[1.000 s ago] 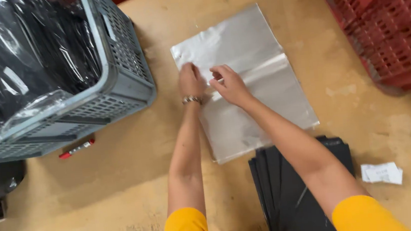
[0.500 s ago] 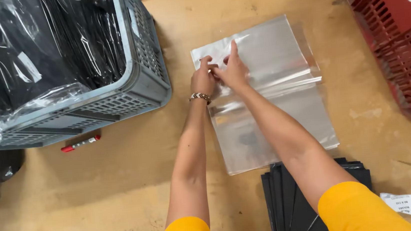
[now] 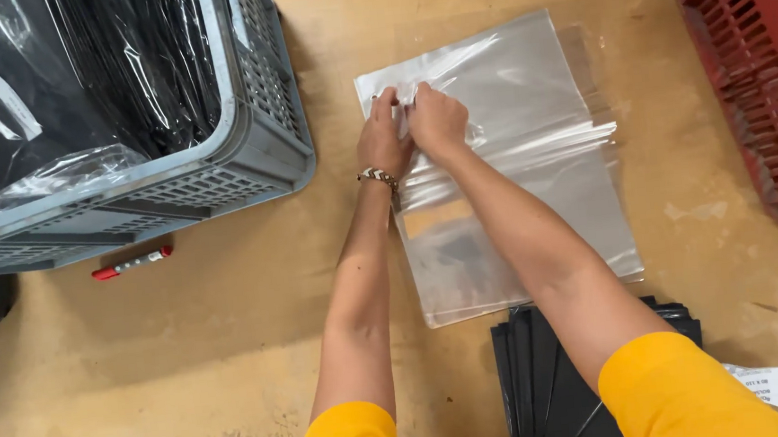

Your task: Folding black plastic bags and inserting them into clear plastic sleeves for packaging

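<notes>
- Head view: clear plastic bag lies flat on wooden table, right of centre.
- Left hand: fingers pinched shut on the bag's upper left edge; beaded bracelet at the wrist.
- Right hand: fingers closed on the same edge, touching the left hand.
- Grey crate of black wrapped items, upper left.
- Red marker just below the crate.
- Red crates at the right edge.
- Black stack below the bag, partly under the right arm.
</notes>
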